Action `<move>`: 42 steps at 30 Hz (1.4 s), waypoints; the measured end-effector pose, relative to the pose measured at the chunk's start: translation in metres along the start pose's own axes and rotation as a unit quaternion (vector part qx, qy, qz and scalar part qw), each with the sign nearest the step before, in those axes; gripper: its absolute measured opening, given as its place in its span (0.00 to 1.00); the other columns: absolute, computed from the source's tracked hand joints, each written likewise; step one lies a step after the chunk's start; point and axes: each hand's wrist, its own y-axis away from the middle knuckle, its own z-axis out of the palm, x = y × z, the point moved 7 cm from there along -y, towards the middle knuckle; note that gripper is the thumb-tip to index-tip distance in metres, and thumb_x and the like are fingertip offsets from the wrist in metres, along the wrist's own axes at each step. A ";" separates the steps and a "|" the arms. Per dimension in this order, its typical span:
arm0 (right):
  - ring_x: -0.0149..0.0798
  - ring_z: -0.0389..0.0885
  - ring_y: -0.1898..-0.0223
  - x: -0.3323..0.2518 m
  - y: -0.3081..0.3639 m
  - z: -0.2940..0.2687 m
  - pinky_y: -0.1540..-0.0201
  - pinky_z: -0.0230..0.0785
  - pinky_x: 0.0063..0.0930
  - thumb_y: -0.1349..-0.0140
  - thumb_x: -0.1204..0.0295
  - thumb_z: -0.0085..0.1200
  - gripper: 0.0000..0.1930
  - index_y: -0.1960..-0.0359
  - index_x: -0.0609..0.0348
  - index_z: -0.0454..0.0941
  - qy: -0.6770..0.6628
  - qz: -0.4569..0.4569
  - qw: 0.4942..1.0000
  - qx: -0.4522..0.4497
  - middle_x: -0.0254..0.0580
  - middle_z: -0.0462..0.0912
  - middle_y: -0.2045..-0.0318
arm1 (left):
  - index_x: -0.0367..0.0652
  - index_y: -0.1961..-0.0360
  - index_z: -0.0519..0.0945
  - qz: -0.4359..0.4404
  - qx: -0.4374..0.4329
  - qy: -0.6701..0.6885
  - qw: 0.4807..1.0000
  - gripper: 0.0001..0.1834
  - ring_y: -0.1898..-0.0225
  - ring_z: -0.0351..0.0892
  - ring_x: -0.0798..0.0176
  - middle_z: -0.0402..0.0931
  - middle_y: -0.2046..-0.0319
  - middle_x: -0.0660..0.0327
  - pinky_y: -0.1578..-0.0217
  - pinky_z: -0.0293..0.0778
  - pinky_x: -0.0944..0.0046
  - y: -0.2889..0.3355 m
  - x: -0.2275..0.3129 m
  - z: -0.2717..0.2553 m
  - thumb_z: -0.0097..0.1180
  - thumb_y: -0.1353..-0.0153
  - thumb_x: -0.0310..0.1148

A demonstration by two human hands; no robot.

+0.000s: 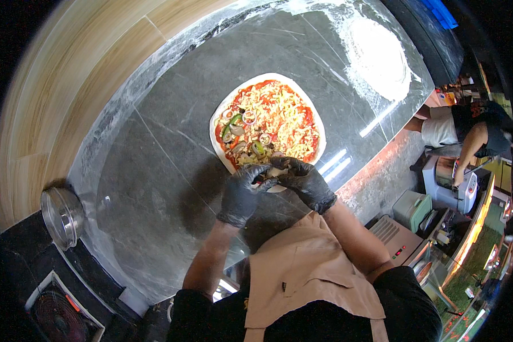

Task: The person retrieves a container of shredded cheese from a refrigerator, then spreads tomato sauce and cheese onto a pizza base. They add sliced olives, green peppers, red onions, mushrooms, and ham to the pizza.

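Note:
An uncooked pizza (285, 114) lies on the grey stone counter, spread with red sauce and shredded cheese. Green pepper (235, 119), onion rings (249, 117) and mushroom slices are scattered over its left and near parts. Both my hands wear black gloves and meet above the pizza's near edge. My left hand (239, 195) is curled around some toppings, only partly visible between its fingers. Close beside it, the fingers of my right hand (306, 183) are bent and pressed together at a pale topping piece, whose kind I cannot make out.
White flour (376, 54) covers the counter's far right. Stacked metal bowls (61, 216) stand at the left edge, beside a wood-look wall (85, 74). Beyond the counter's right edge, another person (467, 131) works at a grey-white machine (447, 182).

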 end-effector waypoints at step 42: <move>0.38 0.81 0.45 -0.029 0.167 -0.067 0.36 0.70 0.32 0.32 0.77 0.59 0.18 0.41 0.69 0.76 -0.079 -0.112 0.990 0.033 0.45 0.83 0.46 | 0.36 0.55 0.86 0.097 0.076 -0.026 0.992 0.10 0.60 0.84 0.57 0.85 0.61 0.53 0.54 0.78 0.59 0.083 0.054 0.052 0.63 0.38 0.23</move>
